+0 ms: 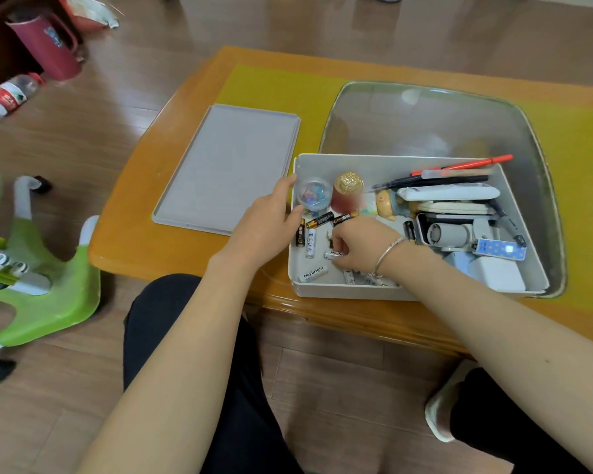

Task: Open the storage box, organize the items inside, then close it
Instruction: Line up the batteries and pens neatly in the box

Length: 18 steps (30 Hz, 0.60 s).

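Note:
The white storage box stands open on the table, and its grey lid lies flat to the left. Inside the box, loose batteries lie scattered at the left end. Pens, a small figurine, a gold-capped jar and white cases fill the rest. My left hand grips the box's left wall, thumb inside. My right hand reaches into the box, fingers pinched on a white battery.
The box sits on a glass tray on a yellow mat over an orange wooden table. A green plastic stool stands on the floor at left. A red jug and a bottle are far left.

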Motion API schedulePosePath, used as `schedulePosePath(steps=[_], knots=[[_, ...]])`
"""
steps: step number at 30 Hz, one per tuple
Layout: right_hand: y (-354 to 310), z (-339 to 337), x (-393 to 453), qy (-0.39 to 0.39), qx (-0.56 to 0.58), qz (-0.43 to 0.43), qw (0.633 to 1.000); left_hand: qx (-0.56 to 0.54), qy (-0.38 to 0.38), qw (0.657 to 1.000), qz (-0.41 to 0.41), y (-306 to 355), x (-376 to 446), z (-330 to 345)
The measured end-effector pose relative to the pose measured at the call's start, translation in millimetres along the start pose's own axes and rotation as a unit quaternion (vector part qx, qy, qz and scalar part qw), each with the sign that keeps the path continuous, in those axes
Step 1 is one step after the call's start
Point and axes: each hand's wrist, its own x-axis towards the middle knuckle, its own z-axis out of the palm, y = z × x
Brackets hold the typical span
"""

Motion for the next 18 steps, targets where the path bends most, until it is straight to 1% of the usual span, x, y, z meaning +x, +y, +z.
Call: schedulePosePath(steps=[3, 6, 8, 12, 13, 15, 16, 18], knots=[[0.9, -1.9, -1.3, 0.016, -0.009, -0.001, 1.0, -0.015, 0.002, 1.0, -0.006, -4.2, 0.6, 1.8], [1.9, -3.7, -3.4, -0.004, -0.012, 0.006, 1.0, -0.023, 0.003, 1.0, -0.011, -6.7, 0.2, 4.5], [1.0, -3.5, -3.7, -0.003, -0.026, 0.009, 1.0, -0.023, 0.007, 1.0, -0.012, -7.7, 0.0, 5.7], [-1.7, 0.4, -3.9, 0.072, -0.052, 0.042, 0.995, -0.026, 0.006, 1.0, -0.016, -8.5, 0.6, 5.6], [-0.9, 0.8, -4.0, 0.09, -0.045, 0.047, 0.994, -0.028, 0.005, 0.999, -0.017, -8.0, 0.4, 5.3], [-0.1, -0.8, -4.1, 0.102, -0.003, 0.02, 0.995, -0.032, 0.003, 0.999, -0.015, -7.0, -0.5, 4.2], [-1.5, -2.6, -4.3, 0.09, 0.034, -0.005, 0.995, -0.035, 0.003, 0.999, -0.014, -6.4, -1.0, 3.4], [-8.1, -5.9, -4.1, 0.028, 0.111, -0.056, 0.992, -0.038, 0.003, 0.999, -0.011, -5.4, -1.6, 1.9]])
